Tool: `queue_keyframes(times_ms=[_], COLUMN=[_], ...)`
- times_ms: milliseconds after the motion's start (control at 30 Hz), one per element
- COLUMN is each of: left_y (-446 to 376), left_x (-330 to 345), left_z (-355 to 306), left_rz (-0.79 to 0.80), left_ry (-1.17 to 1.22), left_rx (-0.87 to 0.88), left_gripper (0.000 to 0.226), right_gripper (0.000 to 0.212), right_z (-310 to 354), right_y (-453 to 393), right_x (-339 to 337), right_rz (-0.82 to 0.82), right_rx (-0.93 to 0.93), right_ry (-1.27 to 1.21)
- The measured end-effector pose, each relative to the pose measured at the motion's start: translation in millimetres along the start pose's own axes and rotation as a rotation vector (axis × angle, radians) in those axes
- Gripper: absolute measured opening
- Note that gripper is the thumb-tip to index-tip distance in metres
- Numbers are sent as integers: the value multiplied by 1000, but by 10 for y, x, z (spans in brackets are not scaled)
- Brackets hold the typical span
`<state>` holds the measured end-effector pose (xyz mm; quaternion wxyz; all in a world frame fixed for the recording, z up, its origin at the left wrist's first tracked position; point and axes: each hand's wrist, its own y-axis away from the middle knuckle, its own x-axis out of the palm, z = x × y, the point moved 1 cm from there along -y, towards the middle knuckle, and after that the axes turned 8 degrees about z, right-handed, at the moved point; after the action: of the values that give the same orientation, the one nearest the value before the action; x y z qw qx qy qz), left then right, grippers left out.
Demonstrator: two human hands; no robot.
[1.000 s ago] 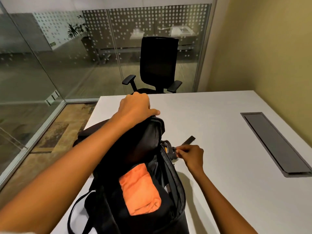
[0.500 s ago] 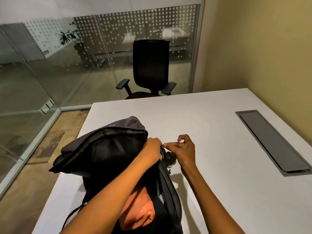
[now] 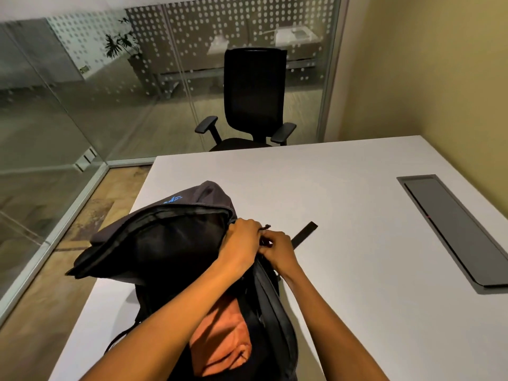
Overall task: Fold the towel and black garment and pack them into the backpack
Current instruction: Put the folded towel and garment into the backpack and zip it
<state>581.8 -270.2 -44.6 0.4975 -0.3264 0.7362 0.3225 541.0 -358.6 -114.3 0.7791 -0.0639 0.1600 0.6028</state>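
Lengthwise, the backpack (image 3: pixel 176 251) runs away from the viewer, both hands' (image 3: pixel 242 243) grip pinching its zipper edge.

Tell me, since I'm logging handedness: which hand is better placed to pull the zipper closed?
Right, probably: the right hand pinches at the zipper pull, while the left hand grips the black fabric backpack rim beside it.

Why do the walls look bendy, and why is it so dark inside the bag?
Head view: the wide lens curves the glass wall at the edges. The backpack flap and the left hand shade its inside, so the orange towel looks dim. The table is evenly lit, with soft shadows beside the backpack.
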Motion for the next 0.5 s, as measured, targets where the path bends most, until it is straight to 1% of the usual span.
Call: queue_keyframes(times_ms=[133, 167, 300, 400, 433, 500], left_y=[81, 99, 184, 306, 348, 354], left_x=[36, 54, 57, 81, 95, 146], left_z=[57, 76, 60, -45, -72, -67], left_rz=[-11, -27, -62, -62, -56, -52], left_ry=[12, 14, -101, -208, -221, -160], left_rx=[39, 47, 71, 92, 90, 36], left_gripper=[27, 29, 33, 30, 29, 28], right_gripper=[25, 25, 33, 39, 41, 40], right_z=[-89, -79, -44, -106, -145, -217], right_y=[-114, -122, -111, -63, -52, -53], right_x=[52, 56, 58, 71, 85, 110], right_rz=[-88, -94, -68, -72, -85, -93], right_rx=[20, 6, -82, -147, -160, -159], right_ry=[3, 7, 40, 19, 24, 35])
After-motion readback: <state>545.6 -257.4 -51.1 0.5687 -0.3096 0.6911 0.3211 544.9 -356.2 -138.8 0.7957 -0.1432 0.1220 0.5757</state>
